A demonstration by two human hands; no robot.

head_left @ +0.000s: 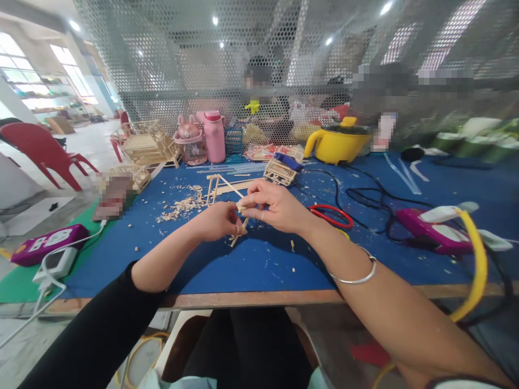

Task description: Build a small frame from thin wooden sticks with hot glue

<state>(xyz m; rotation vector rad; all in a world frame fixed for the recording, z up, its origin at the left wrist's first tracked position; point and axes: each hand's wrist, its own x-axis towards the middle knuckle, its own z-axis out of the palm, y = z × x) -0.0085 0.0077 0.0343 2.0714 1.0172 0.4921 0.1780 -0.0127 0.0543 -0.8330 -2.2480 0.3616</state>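
Both my hands meet above the blue table top (251,259). My left hand (219,220) is closed around a small piece made of thin wooden sticks (239,232), which hangs below my fingers. My right hand (272,204) pinches the top of the same stick piece between thumb and fingertips. A silver bangle (357,273) sits on my right forearm. Just behind my hands lies a frame of wooden sticks (223,186), flat on the table.
Wood chips (182,205) lie scattered left of my hands. Red-handled cutters (330,215), black cables (365,200) and a purple glue gun (430,229) lie to the right. Stick models (146,143), pink bottles (213,135) and a yellow pot (338,143) stand at the back before a mesh screen; people sit behind it.
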